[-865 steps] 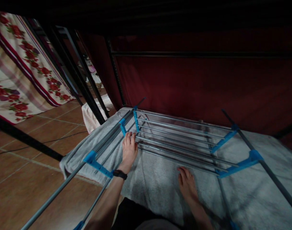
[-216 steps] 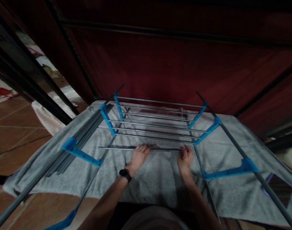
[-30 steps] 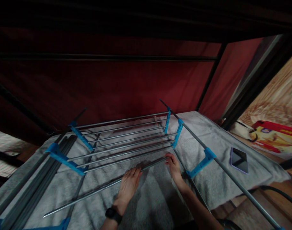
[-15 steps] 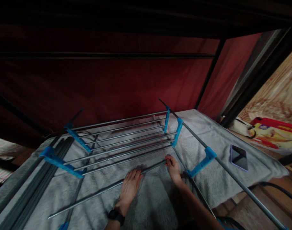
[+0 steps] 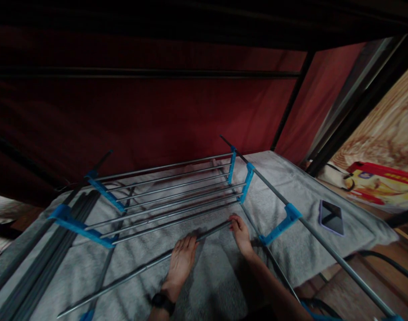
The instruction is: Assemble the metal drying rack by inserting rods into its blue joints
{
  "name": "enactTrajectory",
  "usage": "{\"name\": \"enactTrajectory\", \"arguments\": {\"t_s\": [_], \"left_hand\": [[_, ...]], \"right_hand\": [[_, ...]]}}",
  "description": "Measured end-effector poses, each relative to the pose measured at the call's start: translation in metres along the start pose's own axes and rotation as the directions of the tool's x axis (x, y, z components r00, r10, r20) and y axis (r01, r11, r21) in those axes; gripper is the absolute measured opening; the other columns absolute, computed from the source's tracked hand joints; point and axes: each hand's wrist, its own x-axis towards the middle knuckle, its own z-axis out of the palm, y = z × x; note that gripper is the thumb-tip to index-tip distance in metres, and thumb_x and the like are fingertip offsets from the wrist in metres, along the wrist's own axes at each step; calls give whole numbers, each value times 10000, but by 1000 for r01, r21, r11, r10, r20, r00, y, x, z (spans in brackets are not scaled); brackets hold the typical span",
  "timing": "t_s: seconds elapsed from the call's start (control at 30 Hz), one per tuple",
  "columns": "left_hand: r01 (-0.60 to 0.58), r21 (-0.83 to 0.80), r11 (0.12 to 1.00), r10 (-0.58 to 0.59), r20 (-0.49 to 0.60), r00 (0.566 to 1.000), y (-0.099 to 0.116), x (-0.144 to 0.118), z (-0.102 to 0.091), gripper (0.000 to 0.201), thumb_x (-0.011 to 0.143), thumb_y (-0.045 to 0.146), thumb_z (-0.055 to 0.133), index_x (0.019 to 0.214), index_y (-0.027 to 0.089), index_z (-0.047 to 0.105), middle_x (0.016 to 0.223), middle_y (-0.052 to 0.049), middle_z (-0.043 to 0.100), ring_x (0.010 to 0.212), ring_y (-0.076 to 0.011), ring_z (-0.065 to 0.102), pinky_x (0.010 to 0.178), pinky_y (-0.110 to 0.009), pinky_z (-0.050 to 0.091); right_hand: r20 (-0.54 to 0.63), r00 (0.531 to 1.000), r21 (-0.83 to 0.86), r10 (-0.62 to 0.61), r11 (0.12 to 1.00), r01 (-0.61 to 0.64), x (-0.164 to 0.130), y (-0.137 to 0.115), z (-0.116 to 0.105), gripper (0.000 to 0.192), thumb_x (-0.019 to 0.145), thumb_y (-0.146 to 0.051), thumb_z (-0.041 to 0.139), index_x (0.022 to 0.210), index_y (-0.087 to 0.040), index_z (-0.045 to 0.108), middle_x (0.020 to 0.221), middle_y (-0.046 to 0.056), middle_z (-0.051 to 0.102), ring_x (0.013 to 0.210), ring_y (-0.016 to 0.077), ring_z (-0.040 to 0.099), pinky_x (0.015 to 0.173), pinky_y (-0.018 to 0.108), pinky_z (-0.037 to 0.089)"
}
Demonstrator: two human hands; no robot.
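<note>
A grey metal drying rack [image 5: 170, 187] with blue plastic joints lies flat on a grey towel [image 5: 284, 187]. One loose metal rod [image 5: 130, 274] lies slantwise across the towel in front of the fitted rods. My left hand [image 5: 182, 263], with a black watch at the wrist, rests flat on the rod near its middle. My right hand [image 5: 240, 232] pinches the rod's right end, close to a blue bracket [image 5: 279, 225] on the rack's right rail.
A phone [image 5: 331, 217] lies face up on the towel at the right. Dark red cloth and black frame bars close in the back. A bundle of spare rods [image 5: 46, 263] lies at the left. A red and yellow package [image 5: 381, 185] sits far right.
The view has drifted slightly. Both hands stay on the loose rod, whose left end has slid a little lower and leftward on the towel.
</note>
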Motion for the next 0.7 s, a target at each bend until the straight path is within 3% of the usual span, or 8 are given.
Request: {"name": "enactTrajectory", "arguments": {"t_s": [0.17,0.37,0.7], "left_hand": [[-31,22,999,31,-24,999,5,7,-9,311,1037,268,362,1112,194,654,993,-78,739,877,-215,690,830,-367,528],[-52,20,998,52,-16,999,11,13,-20,287,1029,233,375,1118,186,644,943,-75,734,830,-206,689,795,-356,529],[-4,-18,1000,3,-44,999,16,21,-36,291,1029,306,401,1165,198,635,945,-79,722,826,-216,677,760,-359,514]], "right_hand": [[-3,998,115,55,992,-55,0,-14,-1,384,673,-576,744,864,-251,673,772,0,634,622,162,556,555,299,466],[25,994,242,107,964,-110,-4,-36,0,424,650,-554,801,909,-239,686,858,4,660,657,143,584,578,275,468],[48,989,294,138,945,-146,-3,-64,-2,376,647,-547,831,738,-235,642,694,-39,578,615,114,533,611,261,452]]}}
